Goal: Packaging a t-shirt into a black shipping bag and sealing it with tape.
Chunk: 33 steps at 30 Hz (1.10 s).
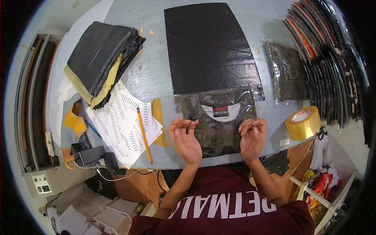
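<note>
A folded camouflage T-shirt (220,135) with a white inner collar and dark neck label lies in a clear plastic bag (207,96) close to me. Over its left side is my left hand (185,141), palm up, fingers curled in toward the thumb. My right hand (253,140) mirrors it above the right side, its fingers bent and pressed together. Whether either hand pinches the thin clear film cannot be made out. Just beyond the shirt, a large black plastic sheet (207,47) lies flat, and the bag overlaps its near edge.
Left are a stack of black bags (103,49), printed papers (117,129), a pencil (144,135) and a phone-like device (92,155). Right are a tape roll (303,123), another bagged garment (288,72) and a row of packed garments (333,78). A bin (325,188) stands below the table.
</note>
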Available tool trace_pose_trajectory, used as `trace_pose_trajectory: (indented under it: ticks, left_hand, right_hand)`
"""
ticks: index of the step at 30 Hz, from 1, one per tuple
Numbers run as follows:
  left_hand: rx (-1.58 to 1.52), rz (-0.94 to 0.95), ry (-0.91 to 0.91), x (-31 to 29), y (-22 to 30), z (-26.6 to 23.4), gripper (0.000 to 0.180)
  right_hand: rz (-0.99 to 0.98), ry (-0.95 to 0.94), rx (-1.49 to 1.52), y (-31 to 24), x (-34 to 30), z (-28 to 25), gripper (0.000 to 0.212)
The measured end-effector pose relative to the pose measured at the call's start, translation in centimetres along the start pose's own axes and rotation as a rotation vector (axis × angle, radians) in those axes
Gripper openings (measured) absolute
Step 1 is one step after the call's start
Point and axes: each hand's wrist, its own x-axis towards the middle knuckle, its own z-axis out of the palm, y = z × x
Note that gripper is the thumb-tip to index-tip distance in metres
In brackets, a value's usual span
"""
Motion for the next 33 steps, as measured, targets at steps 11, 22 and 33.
trace_pose_trajectory:
  ticks: [11,22,33]
  left_hand:
    - [1.156,0.270,-0.922,0.5,1.6,1.0,0.028]
    - [1.251,0.073,-1.263,1.5,3.2,0.7,0.066]
    - [1.345,0.196,-0.916,-1.6,1.6,3.6,0.024]
  right_hand:
    - [-0.125,-0.853,-1.142,-3.3,0.5,-1.0,0.032]
    - [0.199,-1.003,-1.336,-7.3,3.0,-4.9,0.063]
    - [0.233,-0.896,-1.196,-7.9,2.8,-3.7,0.048]
